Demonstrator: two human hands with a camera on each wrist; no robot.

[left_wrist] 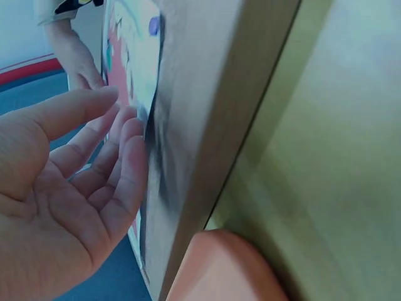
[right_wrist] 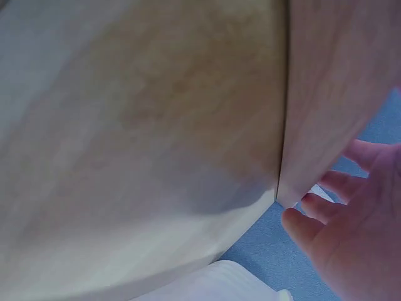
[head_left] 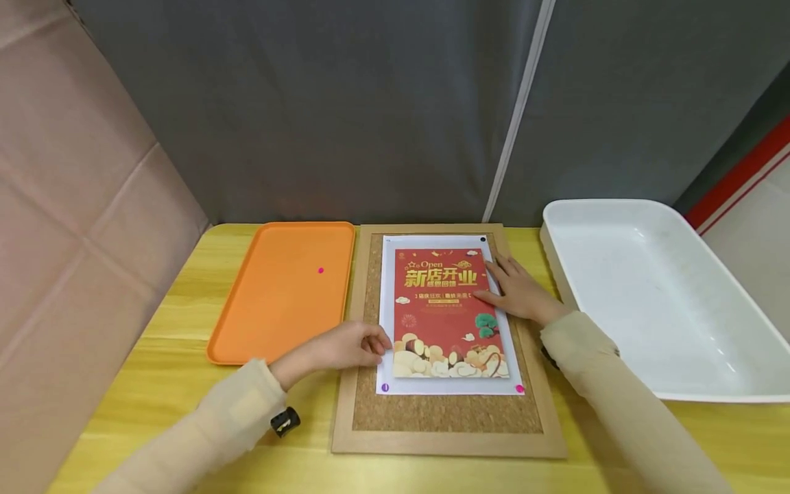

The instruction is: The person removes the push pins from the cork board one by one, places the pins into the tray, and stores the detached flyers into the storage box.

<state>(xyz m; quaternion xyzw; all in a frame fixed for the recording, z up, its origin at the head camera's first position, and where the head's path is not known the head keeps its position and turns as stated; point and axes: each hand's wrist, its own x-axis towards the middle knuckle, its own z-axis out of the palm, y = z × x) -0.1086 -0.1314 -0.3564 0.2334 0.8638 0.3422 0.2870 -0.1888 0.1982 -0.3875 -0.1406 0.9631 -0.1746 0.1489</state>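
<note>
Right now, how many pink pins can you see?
2: one pink pin is on the orange tray, and the other pink pin is at the lower right corner of the white sheet. The left hand or right hand could be hiding more.

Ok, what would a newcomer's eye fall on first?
Probably the white-bordered red poster, on the framed corkboard in the middle. The left hand is by its lower left edge, the right hand at its upper right. Next come the bright orange tray on the left and the large white tub on the right.
</note>
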